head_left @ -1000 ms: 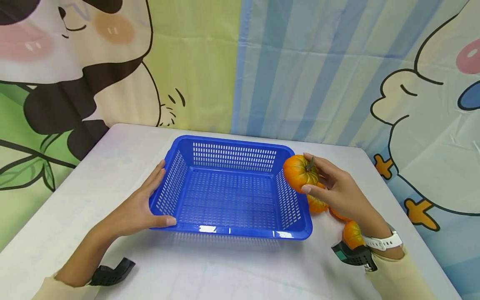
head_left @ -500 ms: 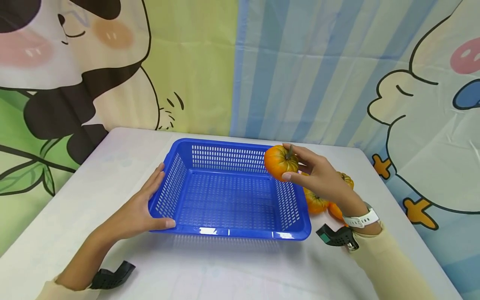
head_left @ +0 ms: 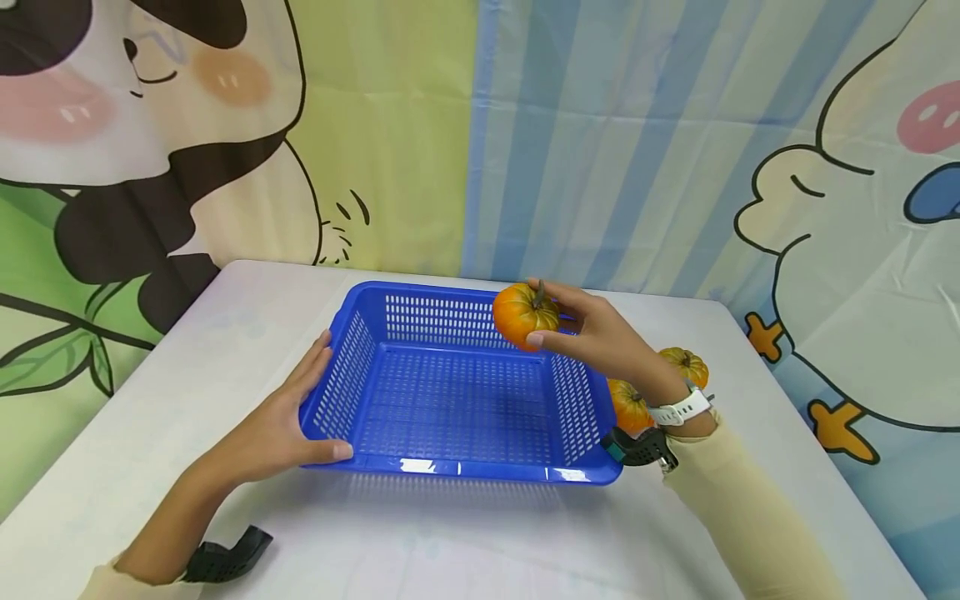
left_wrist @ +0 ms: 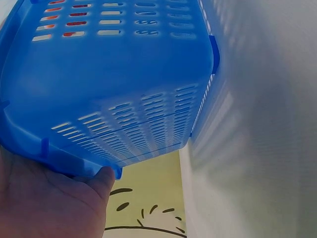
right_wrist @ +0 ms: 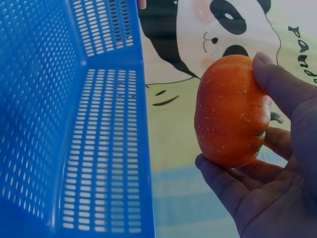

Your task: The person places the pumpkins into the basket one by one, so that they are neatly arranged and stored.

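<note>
A blue plastic basket (head_left: pixel 450 477) with slotted walls stands on the white table. My left hand (head_left: pixel 273 429) holds its front left corner, thumb over the front rim and fingers along the left side. In the left wrist view the fingers (left_wrist: pixel 101 186) reach under the rim. My right hand (head_left: pixel 592 333) grips a small orange pumpkin (head_left: pixel 517 315) between thumb and fingers, its green stem towards the palm. Held up near the back right of the basket, the pumpkin overlaps the back wall in the head view. The basket floor (head_left: pixel 457 400) is bare.
More small pumpkins lie right of the basket: one (head_left: pixel 628 408) beside its right wall, another (head_left: pixel 684 365) farther right, partly behind my right arm. A cartoon-printed curtain (head_left: pixel 390 133) hangs behind the table (head_left: pixel 262 308).
My right hand has carried the pumpkin leftward and slightly back, from the basket's right rim to its back right part. My left hand keeps its place on the basket.
</note>
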Motion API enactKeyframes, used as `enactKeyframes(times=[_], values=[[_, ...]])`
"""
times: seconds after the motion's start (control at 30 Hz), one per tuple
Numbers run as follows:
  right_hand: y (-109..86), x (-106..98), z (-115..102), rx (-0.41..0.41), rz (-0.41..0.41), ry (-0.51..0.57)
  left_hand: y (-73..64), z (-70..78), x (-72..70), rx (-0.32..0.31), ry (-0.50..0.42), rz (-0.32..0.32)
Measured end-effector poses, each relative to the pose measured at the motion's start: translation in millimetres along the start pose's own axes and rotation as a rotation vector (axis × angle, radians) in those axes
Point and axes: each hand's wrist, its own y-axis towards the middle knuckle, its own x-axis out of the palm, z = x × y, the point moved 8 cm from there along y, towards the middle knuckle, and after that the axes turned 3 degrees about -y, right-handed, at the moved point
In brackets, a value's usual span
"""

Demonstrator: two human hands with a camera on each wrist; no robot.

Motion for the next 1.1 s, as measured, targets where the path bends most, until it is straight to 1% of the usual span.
enactKeyframes(times=[0.13,0.3,0.53,0.7,0.8,1.1], values=[[10.7,7.5,-3.4,-0.022,-0.028,0.014,-1.0,-0.7,0.4,0.005,-0.003,0.003],[21.2,16.0,-4.6,-0.038,-0.049,0.003,-2.0,-1.3,0.7,0.004,0.004,0.0],[39.3,29.5,-7.8,-0.031,-0.075,0.029,0.5,0.3,0.9,0.0,0.028,-0.004],[56.7,45.4,-15.3,-0.055,-0.116,0.081,0.5,-0.1,1.1,-0.003,0.02,0.002],[65.9,55.0,-20.2,-0.071,-0.133,0.086,0.0,-0.2,1.6,-0.004,0.011,0.002],[85.4,89.0,-19.9,-0.042,-0.211,0.071,0.4,0.1,-0.5,0.007,0.025,0.003]])
